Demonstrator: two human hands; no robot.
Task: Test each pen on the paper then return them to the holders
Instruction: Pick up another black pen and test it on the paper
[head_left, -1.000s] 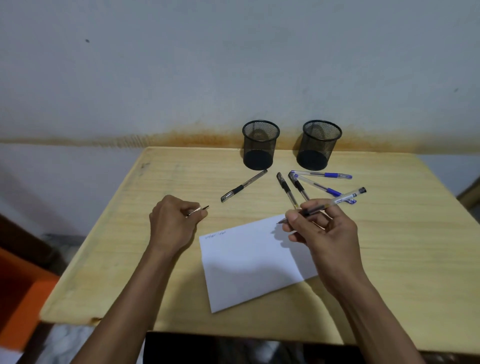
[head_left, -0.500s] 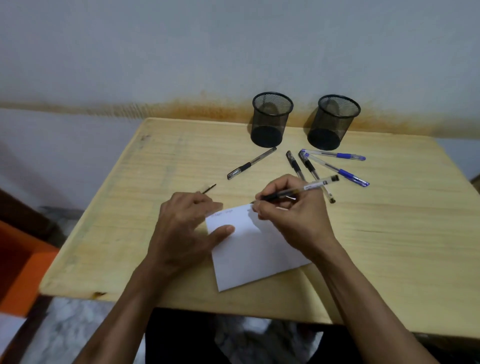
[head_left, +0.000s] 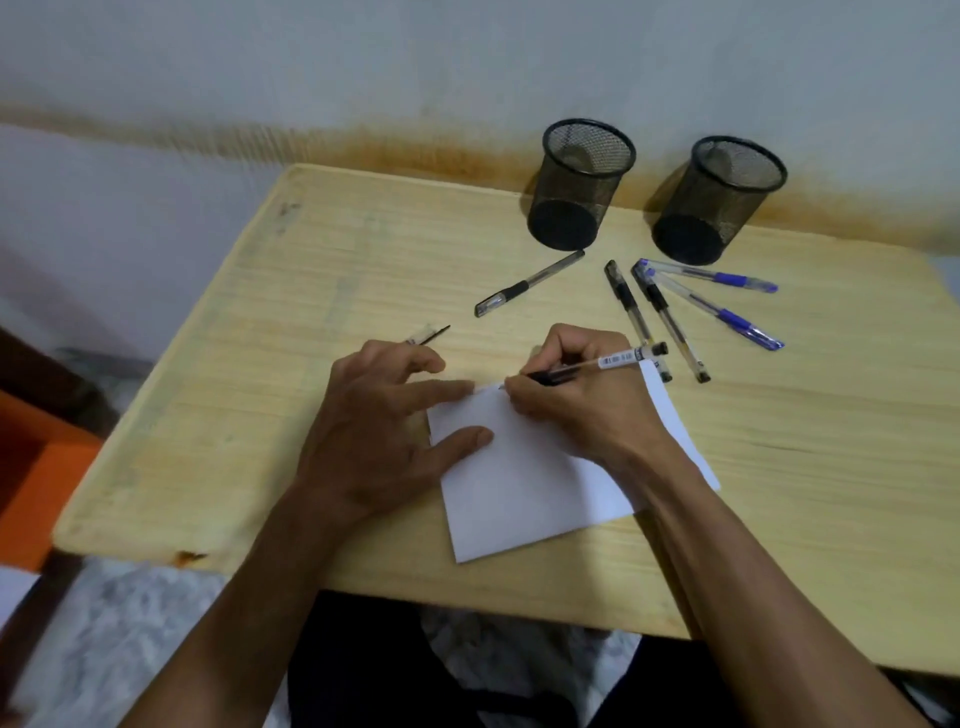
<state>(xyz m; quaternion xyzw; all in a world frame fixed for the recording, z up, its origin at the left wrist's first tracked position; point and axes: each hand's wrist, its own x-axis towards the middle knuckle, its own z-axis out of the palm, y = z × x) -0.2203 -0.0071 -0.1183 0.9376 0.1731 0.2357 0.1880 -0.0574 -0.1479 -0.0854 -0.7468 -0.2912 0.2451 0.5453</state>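
Note:
A white sheet of paper (head_left: 530, 488) lies on the wooden table (head_left: 831, 441). My right hand (head_left: 582, 405) grips a clear black-ink pen (head_left: 613, 359), its tip at the paper's top edge. My left hand (head_left: 379, 431) rests flat, with thumb and index finger pressing the paper's left corner. A pen cap (head_left: 428, 334) pokes out from between its far fingers. Two empty black mesh holders (head_left: 582, 182) (head_left: 722, 197) stand at the back. Loose pens lie in front of them: one black pen (head_left: 530, 283), two more black pens (head_left: 626, 301) (head_left: 670, 322) and two blue pens (head_left: 711, 276) (head_left: 727, 314).
The table stands against a white wall with a rusty stain along its base. An orange object (head_left: 31, 467) sits on the floor to the left. The table's front edge runs close to my body.
My right hand came down and left to the paper's top edge with the pen. My left hand opened from a fist and pressed onto the paper's corner.

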